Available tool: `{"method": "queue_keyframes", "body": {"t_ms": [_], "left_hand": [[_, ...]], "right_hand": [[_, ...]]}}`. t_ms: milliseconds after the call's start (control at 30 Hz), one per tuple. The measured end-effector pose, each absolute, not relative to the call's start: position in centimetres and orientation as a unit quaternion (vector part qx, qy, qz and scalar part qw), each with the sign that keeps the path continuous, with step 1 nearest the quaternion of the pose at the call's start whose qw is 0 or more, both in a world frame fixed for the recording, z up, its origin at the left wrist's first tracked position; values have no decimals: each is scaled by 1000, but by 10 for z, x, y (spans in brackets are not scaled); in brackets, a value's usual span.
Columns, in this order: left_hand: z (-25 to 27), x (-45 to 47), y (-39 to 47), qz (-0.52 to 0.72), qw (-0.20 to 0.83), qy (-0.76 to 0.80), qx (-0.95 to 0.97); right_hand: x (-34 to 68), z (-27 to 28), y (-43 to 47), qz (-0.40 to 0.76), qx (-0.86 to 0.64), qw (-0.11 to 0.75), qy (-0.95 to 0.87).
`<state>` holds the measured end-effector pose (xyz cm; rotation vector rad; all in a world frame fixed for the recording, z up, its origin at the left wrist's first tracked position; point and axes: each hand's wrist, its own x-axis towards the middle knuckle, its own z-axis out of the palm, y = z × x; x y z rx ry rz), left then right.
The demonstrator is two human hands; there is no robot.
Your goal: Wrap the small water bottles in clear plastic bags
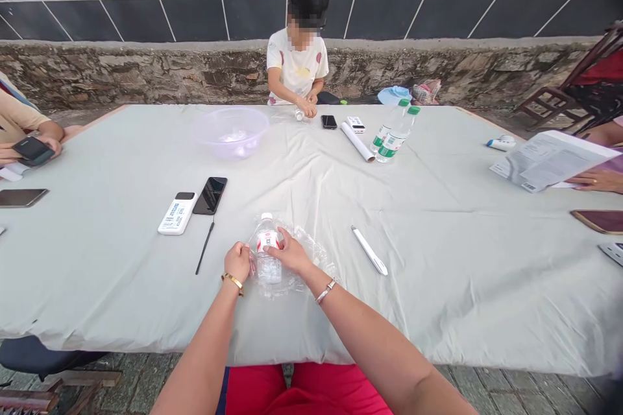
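A clear plastic bottle (268, 266) with a white cap and a red-and-white label lies on the cloth in front of me, cap pointing away. Crinkled clear plastic film (312, 251) spreads under and around it. My right hand (291, 251) grips the bottle across its label, thumb on top and fingers at the right side. Beside the bottle's left side, my left hand (238, 260) is closed, pinching the edge of the film.
On the cloth-covered table (146, 298) lie a white power bank (178, 213), a black phone (210, 196), a thin black stick (205, 248) and a white pen-like object (368, 250). Farther off are a purple basin (233, 136), two green-capped bottles (392, 142) and a person (299, 68).
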<state>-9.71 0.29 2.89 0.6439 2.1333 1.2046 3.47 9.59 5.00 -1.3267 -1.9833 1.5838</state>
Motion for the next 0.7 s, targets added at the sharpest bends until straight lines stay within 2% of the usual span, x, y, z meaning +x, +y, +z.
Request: {"method": "queue_keyframes", "body": {"t_ms": [167,333,433,533,633,700], "left_hand": [[27,-101,1,494,327,784,186],[30,-101,6,508,306,785,179],[31,-102,11,502,268,799,195],[30,-104,14,488,232,812,222],[30,-102,13,478,218,816,242],[31,-98,12,478,222,811,254]], "right_hand": [[51,56,112,722,-369,166,-561],[71,64,121,793,-294,167,-507],[80,61,125,816,-281,212,-459],[87,53,136,743,-345,327,-471],[98,44,156,593,-431,447,-513],[105,40,170,486,-492,485,-535]]}}
